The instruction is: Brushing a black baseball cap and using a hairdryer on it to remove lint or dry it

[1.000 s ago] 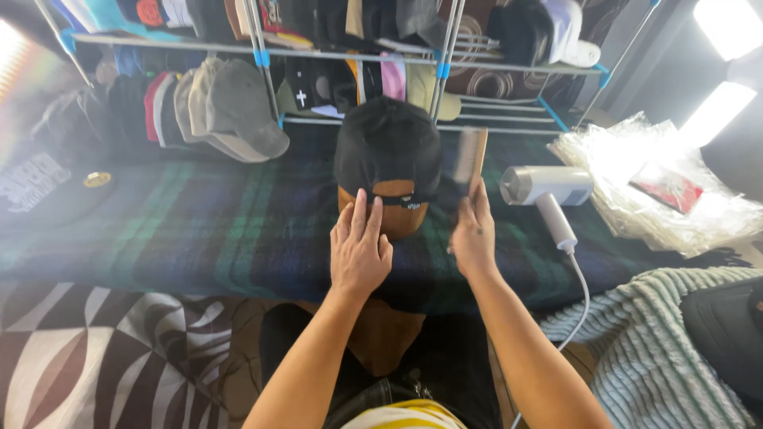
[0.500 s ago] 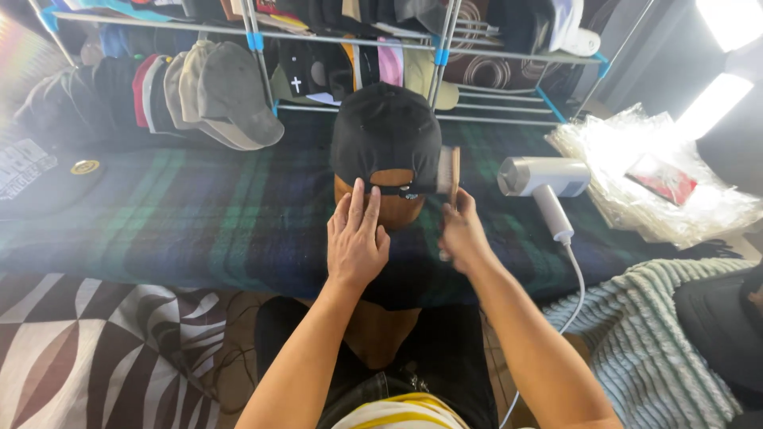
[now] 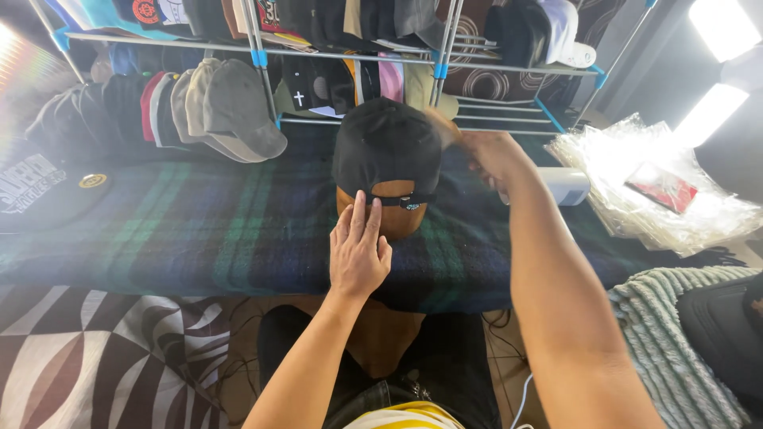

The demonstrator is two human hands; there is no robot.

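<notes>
Black cap [image 3: 386, 143] sits on a brown head form [image 3: 395, 214] atop the plaid blanket [image 3: 222, 230]. Left hand [image 3: 359, 250] flat, fingers touching its strap. Right hand [image 3: 489, 155] blurred at crown; grip unclear. Rack [image 3: 262, 59] behind holds many caps.

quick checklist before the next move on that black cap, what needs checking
1. Black cap seated on the brown head form: ok, it covers the top.
2. Left hand steadying the form: ok, fingertips rest at the cap's back strap.
3. Right hand at the cap's right side: ok, though blurred; what its grip holds, cannot tell.
4. White handheld appliance within reach: ok, it lies on the plaid blanket beside the right arm.
5. Appliance on or off: cannot tell.
</notes>
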